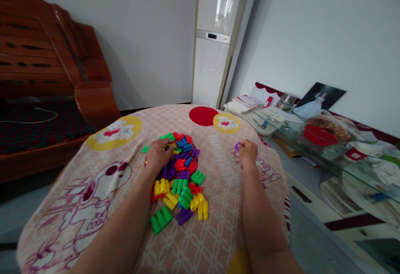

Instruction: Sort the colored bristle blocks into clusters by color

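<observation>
A heap of small plastic tube blocks [181, 178] in green, yellow, red, blue and purple lies in the middle of a round table covered by a pink checked cartoon cloth [103, 190]. My left hand [158, 153] rests palm down on the far left of the heap, its fingers curled among the blocks. My right hand [248, 151] is to the right of the heap, above the cloth, closed around a purple block [237, 145] that pokes out at the fingertips.
A dark wooden bench [46, 78] stands at the left. A white standing air conditioner [215, 41] fills the back corner. On the right runs a glass-topped cabinet [343, 157] with papers, a red bowl [318, 135] and a leaning photo [318, 99].
</observation>
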`<state>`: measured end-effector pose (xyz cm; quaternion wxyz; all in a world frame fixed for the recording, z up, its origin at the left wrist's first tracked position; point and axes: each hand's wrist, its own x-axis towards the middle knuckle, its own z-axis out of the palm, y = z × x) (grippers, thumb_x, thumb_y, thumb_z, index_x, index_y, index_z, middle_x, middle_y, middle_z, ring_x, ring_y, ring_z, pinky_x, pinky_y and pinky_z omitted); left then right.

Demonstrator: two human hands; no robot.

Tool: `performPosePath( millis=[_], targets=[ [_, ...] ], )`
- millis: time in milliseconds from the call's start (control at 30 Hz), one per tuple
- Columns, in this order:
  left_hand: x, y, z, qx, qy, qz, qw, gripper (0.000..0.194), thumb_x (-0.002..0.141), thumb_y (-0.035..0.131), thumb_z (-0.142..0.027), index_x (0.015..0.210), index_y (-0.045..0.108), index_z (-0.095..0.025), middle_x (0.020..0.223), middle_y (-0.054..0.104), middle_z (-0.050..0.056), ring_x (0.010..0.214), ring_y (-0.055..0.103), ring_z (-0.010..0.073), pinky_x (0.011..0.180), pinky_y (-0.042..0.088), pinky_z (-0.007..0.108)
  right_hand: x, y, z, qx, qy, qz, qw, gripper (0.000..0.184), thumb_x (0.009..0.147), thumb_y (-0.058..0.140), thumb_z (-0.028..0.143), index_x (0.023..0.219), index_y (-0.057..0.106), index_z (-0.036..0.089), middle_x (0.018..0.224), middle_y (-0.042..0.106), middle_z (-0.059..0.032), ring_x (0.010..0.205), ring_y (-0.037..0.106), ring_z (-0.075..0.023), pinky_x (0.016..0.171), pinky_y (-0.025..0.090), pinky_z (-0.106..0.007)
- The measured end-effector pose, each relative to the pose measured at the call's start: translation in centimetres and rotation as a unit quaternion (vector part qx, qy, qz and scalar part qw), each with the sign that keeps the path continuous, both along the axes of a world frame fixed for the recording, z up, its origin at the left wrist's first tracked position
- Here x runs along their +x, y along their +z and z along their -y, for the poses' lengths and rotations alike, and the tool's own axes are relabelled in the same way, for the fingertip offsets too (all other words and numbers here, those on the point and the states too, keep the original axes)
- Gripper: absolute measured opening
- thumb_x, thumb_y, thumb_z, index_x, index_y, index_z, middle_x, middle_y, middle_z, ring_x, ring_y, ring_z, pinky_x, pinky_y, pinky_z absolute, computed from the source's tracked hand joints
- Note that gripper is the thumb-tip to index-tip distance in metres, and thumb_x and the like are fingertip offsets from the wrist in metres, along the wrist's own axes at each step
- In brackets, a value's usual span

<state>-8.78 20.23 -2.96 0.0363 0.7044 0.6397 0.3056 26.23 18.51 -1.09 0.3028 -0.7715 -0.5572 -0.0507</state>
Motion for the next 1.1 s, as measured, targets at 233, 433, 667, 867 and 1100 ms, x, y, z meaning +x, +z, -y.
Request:
performPosePath(
  millis=[233,433,667,867,1100],
  targets=[
    [0.1,0.4,0.2,-0.001,0.001,-0.005,1.0,0.03,0.087,0.052,-0.034,0.102,0.074,-0.021,0.115,0.074,0.006,0.111,0.065,0.0248,0.102,0.048,0.035,2.6,-1.1,-0.2,0.012,0.017,-0.005,1.0,0.024,0.072,0.055,0.014,0.08,0.078,0.017,0.081,0.076,-0.0077,0.077,0.068,-0.0188,0.074,0.047,-0.026],
    [0.2,0.3,0.2,0.001,-0.002,-0.006,1.0,0.031,0.087,0.051,-0.034,0.103,0.074,-0.02,0.114,0.074,0.007,0.11,0.066,0.0251,0.1,0.049,0.036,3.6,-0.7,0.1,0.046,-0.004,0.001,0.999,0.022,0.072,0.057,0.016,0.079,0.079,0.017,0.083,0.077,-0.0091,0.081,0.07,-0.0211,0.077,0.049,-0.028],
    [-0.1,0.1,0.0,0.005,-0.008,-0.001,1.0,0.032,0.087,0.052,-0.034,0.103,0.075,-0.019,0.114,0.074,0.008,0.109,0.066,0.0265,0.1,0.049,0.038,3.0,-0.4,0.2,0.019,-0.03,0.024,0.999,0.024,0.074,0.057,0.015,0.082,0.079,0.016,0.088,0.077,-0.0111,0.083,0.069,-0.0218,0.078,0.048,-0.03],
    [-0.2,-0.3,-0.2,0.009,-0.001,0.002,1.0,0.03,0.085,0.054,-0.033,0.103,0.075,-0.021,0.113,0.074,0.007,0.11,0.065,0.0262,0.1,0.049,0.037,2.7,-0.2,0.7,-0.002,-0.035,0.03,0.999,0.025,0.077,0.057,0.015,0.089,0.078,0.014,0.093,0.076,-0.0129,0.087,0.068,-0.0227,0.079,0.046,-0.03],
    [0.1,-0.2,0.0,0.0,0.005,0.016,1.0,0.031,0.084,0.055,-0.03,0.105,0.074,-0.018,0.115,0.072,0.01,0.111,0.065,0.0283,0.1,0.05,0.04,-0.2,1.9,1.0,0.044,-0.051,0.022,0.998,0.023,0.081,0.058,0.02,0.094,0.076,0.016,0.088,0.074,-0.0136,0.082,0.066,-0.0228,0.074,0.044,-0.03]
  ],
)
